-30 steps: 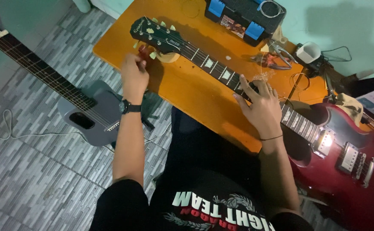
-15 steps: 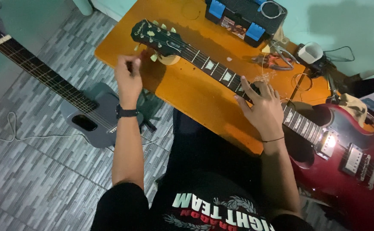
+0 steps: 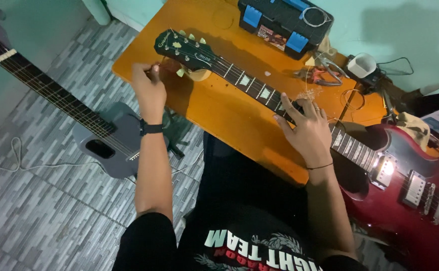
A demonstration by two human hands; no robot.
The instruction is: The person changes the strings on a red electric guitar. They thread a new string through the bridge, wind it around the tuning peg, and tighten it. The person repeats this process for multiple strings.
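A dark red electric guitar lies across the orange table and my lap, its black headstock pointing to the far left. My left hand, with a black wristwatch, is pinched on a small reddish winder tool at the lower tuning pegs. My right hand lies over the guitar neck at mid length, fingers curled across the strings, thumb on the near edge.
A black toolbox with blue latches stands at the table's far edge. Pliers, a white cup and coiled wire lie to its right. A grey acoustic guitar and a cable lie on the tiled floor.
My left hand has circled beside the headstock, swinging left and away, then back up toward the pegs. My right hand has stayed on the neck.
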